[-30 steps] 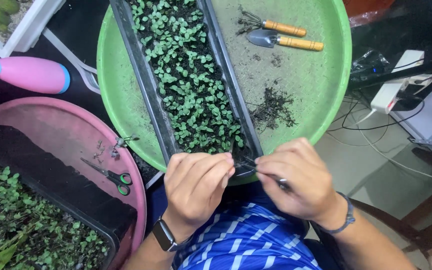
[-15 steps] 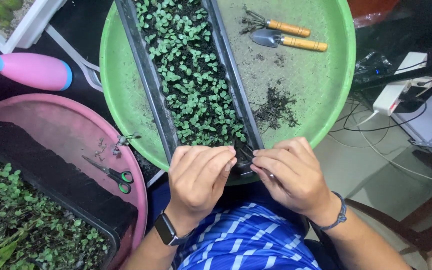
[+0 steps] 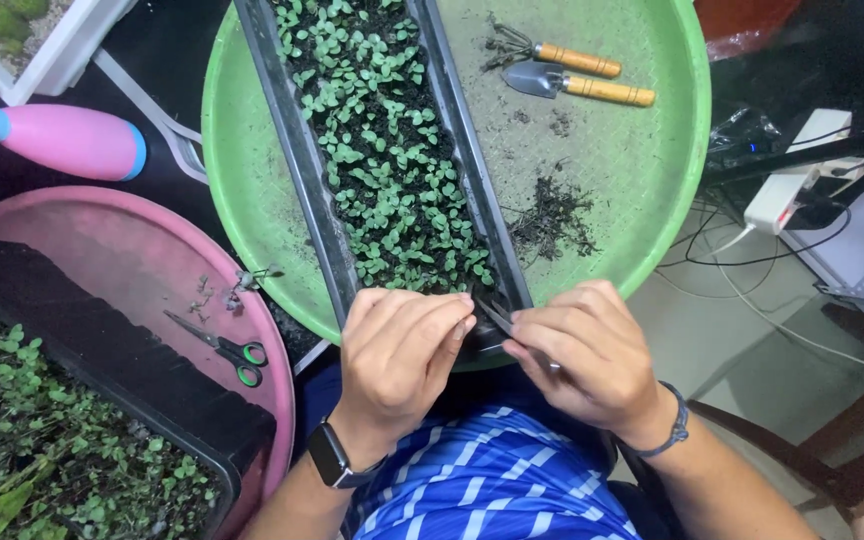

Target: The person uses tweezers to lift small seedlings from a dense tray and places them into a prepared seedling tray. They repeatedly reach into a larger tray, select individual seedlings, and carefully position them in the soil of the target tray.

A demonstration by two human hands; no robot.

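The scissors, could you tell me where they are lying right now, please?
In the head view, the scissors lie on the pink tray, left of the left hand, beside a black seedling tray.

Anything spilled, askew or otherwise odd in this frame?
Yes. A clump of dark soil and roots lies loose on the round green plastic tray, beside the long black seedling trough. The trough lies diagonally, its near end overhanging the rim under the left hand and right hand.
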